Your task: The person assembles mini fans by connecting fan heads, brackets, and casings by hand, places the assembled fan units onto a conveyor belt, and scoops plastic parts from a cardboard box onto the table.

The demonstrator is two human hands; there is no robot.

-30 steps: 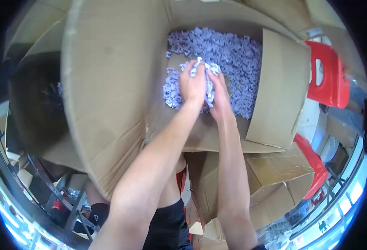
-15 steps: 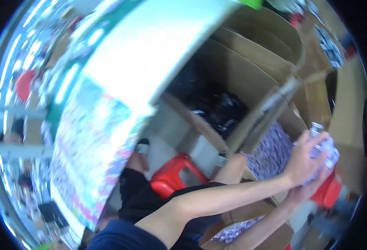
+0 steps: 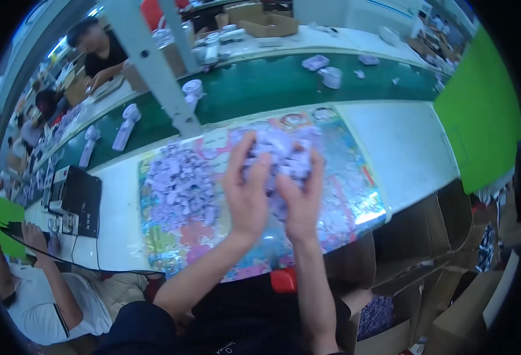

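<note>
Over a colourful patterned mat (image 3: 248, 266) on the white worktable, my left hand (image 3: 247, 198) and my right hand (image 3: 303, 204) cup a clump of small light-purple plastic parts (image 3: 277, 151) between them. The fingers of both hands curl round the clump from the two sides. More purple pieces lie behind the hands on the mat. To the left of my left hand, a loose heap of the same purple parts (image 3: 180, 186) is spread on the mat. The exact shape of the single parts is too small to make out.
A green conveyor belt (image 3: 243, 83) runs behind the table, carrying purple handheld devices (image 3: 127, 126). A black box-like device (image 3: 83, 201) with cables stands left. Cardboard cartons (image 3: 402, 254), one containing purple parts (image 3: 376, 316), sit lower right. Co-workers sit at left, one in a white shirt (image 3: 30, 302).
Both hands have come from above the cartons at the right to over the mat, still holding a clump of purple parts. The view has swung left to the table.
</note>
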